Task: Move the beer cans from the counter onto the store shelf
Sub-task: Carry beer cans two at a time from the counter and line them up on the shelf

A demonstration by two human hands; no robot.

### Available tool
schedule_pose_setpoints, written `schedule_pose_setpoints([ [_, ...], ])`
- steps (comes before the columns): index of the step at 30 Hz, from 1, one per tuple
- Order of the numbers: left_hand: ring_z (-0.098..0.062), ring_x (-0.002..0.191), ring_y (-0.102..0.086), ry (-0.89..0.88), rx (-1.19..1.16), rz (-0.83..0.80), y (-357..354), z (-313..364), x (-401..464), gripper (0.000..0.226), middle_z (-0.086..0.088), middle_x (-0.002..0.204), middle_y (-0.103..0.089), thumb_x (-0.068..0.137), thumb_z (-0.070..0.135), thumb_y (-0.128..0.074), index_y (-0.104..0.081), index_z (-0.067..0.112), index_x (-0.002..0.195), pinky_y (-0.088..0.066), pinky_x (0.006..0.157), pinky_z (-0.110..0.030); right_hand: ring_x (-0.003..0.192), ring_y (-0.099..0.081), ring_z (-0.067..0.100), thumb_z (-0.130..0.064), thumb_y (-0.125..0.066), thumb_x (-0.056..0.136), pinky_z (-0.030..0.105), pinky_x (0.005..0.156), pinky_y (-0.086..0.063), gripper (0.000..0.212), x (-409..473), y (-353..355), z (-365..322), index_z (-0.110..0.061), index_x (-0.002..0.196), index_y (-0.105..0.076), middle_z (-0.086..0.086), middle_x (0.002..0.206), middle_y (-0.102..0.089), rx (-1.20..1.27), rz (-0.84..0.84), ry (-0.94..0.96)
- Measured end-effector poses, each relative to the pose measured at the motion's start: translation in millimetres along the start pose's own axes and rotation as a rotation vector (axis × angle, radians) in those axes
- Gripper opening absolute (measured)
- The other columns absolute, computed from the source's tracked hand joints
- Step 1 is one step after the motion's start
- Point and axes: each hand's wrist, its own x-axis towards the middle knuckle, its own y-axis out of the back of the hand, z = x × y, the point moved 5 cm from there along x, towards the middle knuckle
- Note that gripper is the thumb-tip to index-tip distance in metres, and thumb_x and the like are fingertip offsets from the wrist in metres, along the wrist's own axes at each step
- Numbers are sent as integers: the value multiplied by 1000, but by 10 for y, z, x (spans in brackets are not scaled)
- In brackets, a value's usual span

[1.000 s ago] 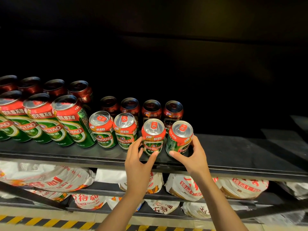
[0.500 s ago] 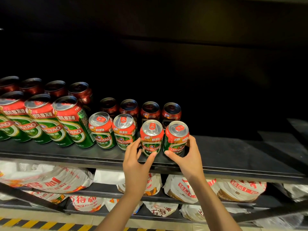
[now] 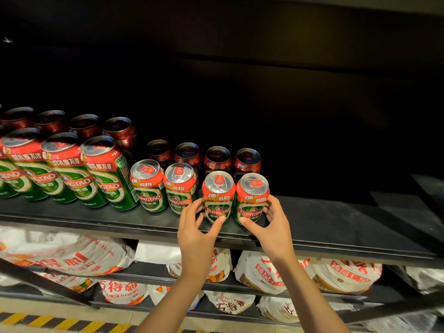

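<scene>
Two short green-and-red Tsingtao beer cans stand side by side near the front of the black store shelf [image 3: 336, 227]. My left hand [image 3: 197, 227] grips the left can [image 3: 218, 198], thumb on its front and fingers round its left side. My right hand [image 3: 274, 224] grips the right can [image 3: 251, 200], thumb at its lower front and fingers behind its right side. Both cans rest upright on the shelf. Two more short cans [image 3: 179, 186] stand just to the left, with a second row of short cans [image 3: 217, 159] in shadow behind.
Tall cans [image 3: 105, 174] fill the shelf's left end in two rows. To the right of my hands the shelf is bare black surface. Lower shelves hold white printed bags [image 3: 79, 255]. A yellow-and-black floor stripe [image 3: 48, 323] runs at bottom left.
Both hands have slid the two cans a little to the left and closer together, and the right can now nearly touches the left one. The camera has drifted slightly.
</scene>
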Motion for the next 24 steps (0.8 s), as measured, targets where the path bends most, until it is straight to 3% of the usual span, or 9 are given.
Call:
schedule_pose_setpoints([
  [9, -10, 112, -54, -42, 44, 80, -6, -8, -30, 57, 1, 115, -49, 76, 16, -75, -54, 17, 130, -47, 97, -23, 102, -48, -19, -20, -81, 73, -3, 75, -39, 65, -3, -43, -33, -37, 123, -42, -32, 111, -51, 10, 33, 14],
  [15, -3, 110, -55, -22, -2, 102, 4, 11, -30, 51, 2, 113, -55, 75, 15, -76, -57, 8, 123, -48, 96, -23, 102, -48, -20, -20, -80, 74, -3, 74, -39, 64, -14, -73, -22, -38, 123, -42, -32, 111, -51, 21, 42, 18],
  [21, -7, 113, -54, 7, -8, 105, -10, -15, -12, 48, 0, 117, -54, 79, 14, -73, -57, 11, 124, -46, 94, -16, 113, -51, -7, -22, -79, 76, 14, 89, -44, 65, 11, -141, -15, -32, 131, -45, -17, 122, -56, 27, 62, 29],
  [24, -6, 112, -54, -7, 5, 116, -19, 7, -24, 49, 1, 116, -52, 79, 13, -73, -57, 14, 125, -45, 93, -13, 112, -52, -7, -21, -78, 77, 11, 86, -43, 66, 8, -155, -22, -32, 133, -44, -14, 124, -57, 18, 70, 29],
])
